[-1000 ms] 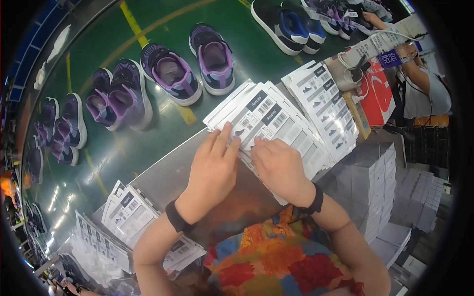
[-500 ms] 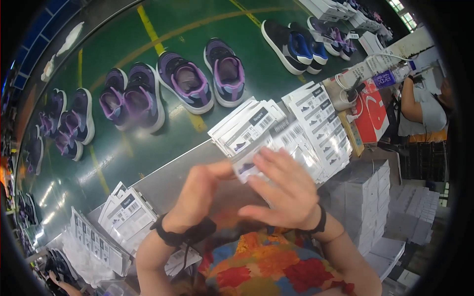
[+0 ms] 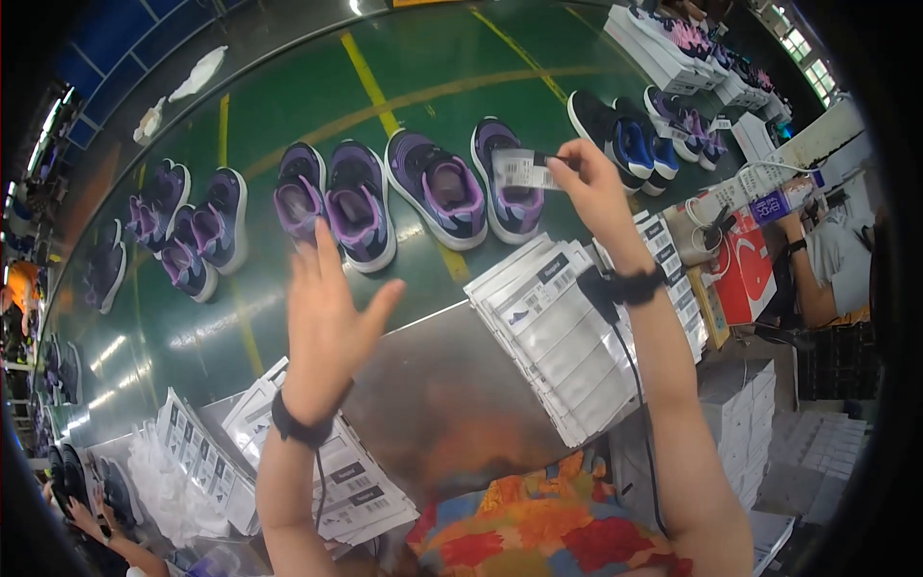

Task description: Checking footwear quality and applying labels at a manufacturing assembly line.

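Between the thumb and fingers of my right hand [image 3: 598,192] is a label sticker [image 3: 524,170] with a barcode, held over a purple and black shoe [image 3: 515,219] and hiding part of it. That shoe's mate [image 3: 452,192] stands just to its left. My left hand [image 3: 327,313] is stretched out with fingers and thumb apart. Its fingertips reach the heel of another purple shoe [image 3: 300,199]; I cannot tell whether they touch it. Beside that one stands a matching shoe [image 3: 360,216]. Below my right wrist lies a stack of label sheets [image 3: 553,332].
More label sheets [image 3: 356,486] lie near my left forearm. Other purple shoes [image 3: 219,221] and a black shoe with blue lining [image 3: 608,130] stand on the green belt [image 3: 260,115]. At right are a red box [image 3: 745,279], white boxes [image 3: 740,413] and another person's arm [image 3: 808,279].
My hands have come apart from the label sheets. The right has moved up and away with a label to the shoe, the left outward to another shoe. The whole view has shifted.
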